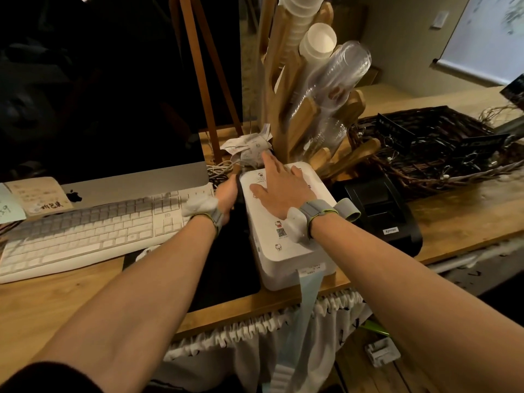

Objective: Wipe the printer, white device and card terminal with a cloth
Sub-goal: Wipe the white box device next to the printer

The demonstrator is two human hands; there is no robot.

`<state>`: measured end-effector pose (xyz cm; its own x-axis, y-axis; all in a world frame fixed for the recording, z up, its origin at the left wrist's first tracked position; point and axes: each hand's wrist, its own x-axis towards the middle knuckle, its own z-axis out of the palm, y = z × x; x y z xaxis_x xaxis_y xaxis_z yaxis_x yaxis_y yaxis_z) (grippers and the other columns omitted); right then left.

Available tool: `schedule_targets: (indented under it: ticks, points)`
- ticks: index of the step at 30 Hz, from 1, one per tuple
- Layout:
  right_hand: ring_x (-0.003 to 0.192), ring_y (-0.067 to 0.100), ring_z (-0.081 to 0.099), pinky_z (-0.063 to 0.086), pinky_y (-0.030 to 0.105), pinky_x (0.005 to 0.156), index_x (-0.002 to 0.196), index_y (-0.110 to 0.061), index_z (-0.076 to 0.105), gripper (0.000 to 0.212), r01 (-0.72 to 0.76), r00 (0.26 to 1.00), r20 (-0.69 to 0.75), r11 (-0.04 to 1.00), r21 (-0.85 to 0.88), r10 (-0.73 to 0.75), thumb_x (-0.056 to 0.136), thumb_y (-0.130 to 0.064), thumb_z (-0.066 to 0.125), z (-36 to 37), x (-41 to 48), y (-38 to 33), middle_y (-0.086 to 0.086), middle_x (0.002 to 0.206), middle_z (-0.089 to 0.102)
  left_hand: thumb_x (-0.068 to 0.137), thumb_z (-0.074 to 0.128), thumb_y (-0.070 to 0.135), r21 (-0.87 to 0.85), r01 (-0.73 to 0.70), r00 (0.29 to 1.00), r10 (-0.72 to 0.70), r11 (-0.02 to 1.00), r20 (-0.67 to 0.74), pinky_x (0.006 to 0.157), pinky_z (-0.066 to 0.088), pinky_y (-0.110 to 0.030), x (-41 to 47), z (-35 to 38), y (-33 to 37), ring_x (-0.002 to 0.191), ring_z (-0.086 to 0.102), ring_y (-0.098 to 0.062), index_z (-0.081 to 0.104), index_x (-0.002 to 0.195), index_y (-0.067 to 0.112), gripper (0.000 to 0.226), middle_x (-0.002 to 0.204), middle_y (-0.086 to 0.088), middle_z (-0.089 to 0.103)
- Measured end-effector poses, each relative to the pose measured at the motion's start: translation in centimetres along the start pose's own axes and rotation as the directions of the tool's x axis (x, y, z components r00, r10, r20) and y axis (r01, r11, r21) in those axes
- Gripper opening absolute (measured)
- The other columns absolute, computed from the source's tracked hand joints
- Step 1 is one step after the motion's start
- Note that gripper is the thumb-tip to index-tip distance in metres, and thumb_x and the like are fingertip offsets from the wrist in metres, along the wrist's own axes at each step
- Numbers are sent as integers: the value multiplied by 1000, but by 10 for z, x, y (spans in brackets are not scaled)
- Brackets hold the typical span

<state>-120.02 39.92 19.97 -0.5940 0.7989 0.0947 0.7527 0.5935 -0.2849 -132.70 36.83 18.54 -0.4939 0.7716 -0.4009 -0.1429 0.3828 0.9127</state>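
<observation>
The white device (pixel 286 252), a rounded box with small stickers, sits at the wooden counter's front edge. My right hand (pixel 280 188) lies flat on its top with fingers spread, holding nothing. My left hand (pixel 226 198) is closed on a dark cloth (pixel 240 190) and presses it against the device's left side near the back corner. Most of the cloth is hidden by the hand. The black printer (pixel 382 212) stands just right of the white device, untouched. I cannot make out a card terminal.
A white keyboard (pixel 85 234) and a dark monitor (pixel 113 109) fill the left. A black mat (pixel 226 268) lies beside the device. A wooden cup rack (pixel 286 89) and crumpled receipts (pixel 246 148) stand behind it. A wicker basket (pixel 425 157) sits at the right. A pale blue strip (pixel 309 293) hangs off the counter edge.
</observation>
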Motion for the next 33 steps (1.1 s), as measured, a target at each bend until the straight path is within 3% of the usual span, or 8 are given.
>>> schedule_targets:
  ticks: [4, 7, 12, 16, 19, 23, 28, 33]
  points:
    - [144, 31, 20, 13, 50, 115, 151, -16, 1, 74, -18, 1000, 5, 1000, -13, 18, 94, -45, 37, -1, 4, 0, 7, 160, 10, 92, 52, 37, -144, 38, 995, -25, 989, 94, 78, 53, -35, -2, -4, 9, 85, 66, -28, 68, 105, 11, 34, 100, -13, 66]
    - [146, 30, 16, 10, 50, 116, 151, -17, -1, 73, 6, 1000, 12, 1000, -10, -5, 94, -46, 34, -1, 1, 0, 7, 160, 8, 97, 45, 39, -44, 80, 997, -79, 996, 26, 96, 50, -41, -4, -3, -16, 106, 64, -31, 61, 123, 7, 44, 117, -14, 66]
    - [145, 29, 18, 11, 50, 116, 151, -18, 2, 71, -3, 1000, 9, 1000, -23, 3, 94, -45, 35, 0, 4, 0, 6, 160, 11, 95, 46, 33, -310, 28, 993, 10, 950, 119, 85, 51, -38, -6, -7, -10, 87, 65, -26, 69, 108, 11, 33, 98, -11, 69]
    - [145, 28, 18, 10, 50, 116, 151, -18, 4, 70, -14, 1000, 6, 999, -40, 14, 95, -45, 35, -2, 1, -2, 5, 160, 12, 98, 43, 28, 0, -11, 998, 11, 1000, 64, 91, 51, -42, -12, -6, -28, 93, 61, -26, 63, 96, 13, 25, 96, -9, 64]
    - [145, 26, 19, 11, 49, 117, 151, -20, 8, 66, 0, 1000, -2, 1000, -9, 0, 95, -45, 34, -4, -2, -4, 4, 159, 15, 95, 54, 30, -311, -32, 996, 57, 950, 73, 66, 58, -31, -9, -7, 0, 70, 69, -16, 70, 109, 13, 28, 80, -4, 72]
    - [146, 25, 17, 11, 50, 117, 151, -18, 9, 67, -4, 999, 35, 1000, 17, 3, 95, -43, 35, -6, -4, -3, 5, 160, 14, 98, 45, 33, 90, -196, 977, 203, 976, -72, 86, 47, -29, -20, 5, -6, 102, 62, -25, 67, 118, 13, 35, 113, -9, 68]
    - [145, 24, 19, 8, 53, 116, 149, -15, 17, 65, 46, 998, -46, 997, -60, -48, 95, -46, 38, -18, -11, -8, 6, 158, 20, 91, 59, 11, 169, -430, 864, 458, 887, -208, 93, 53, -33, -41, -3, 54, 106, 64, -23, 73, 104, 15, 19, 109, -6, 70]
    - [126, 30, 48, 36, 41, 107, 145, -23, 26, 49, 109, 962, -271, 914, 391, 1, 98, -31, 36, -49, -21, -10, 9, 144, 43, 88, 61, 3, -299, -296, 953, 303, 907, -21, 82, 58, -42, -74, 6, 89, 104, 64, -31, 59, 106, 23, 27, 114, -13, 65]
